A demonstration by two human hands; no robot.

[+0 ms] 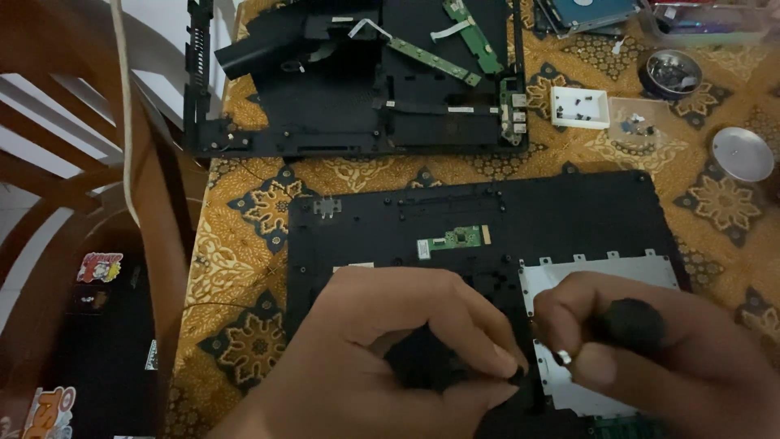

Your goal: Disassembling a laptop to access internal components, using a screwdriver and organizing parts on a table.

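Observation:
A black laptop panel (569,215) lies face down on the patterned cloth, with a small green circuit board (455,240) near its middle and a white metal plate (601,272) at its right. My left hand (382,349) rests on the panel, thumb and forefinger pinched together at the plate's left edge on something too small to make out. My right hand (658,358) grips a black screwdriver handle (634,325), with the shaft pointing down toward the same spot.
A second black laptop chassis (349,106) with green boards lies at the back. To the right sit a white tray of screws (579,107), a round tin of parts (670,73) and a silver lid (742,153). A wooden chair (73,211) stands left.

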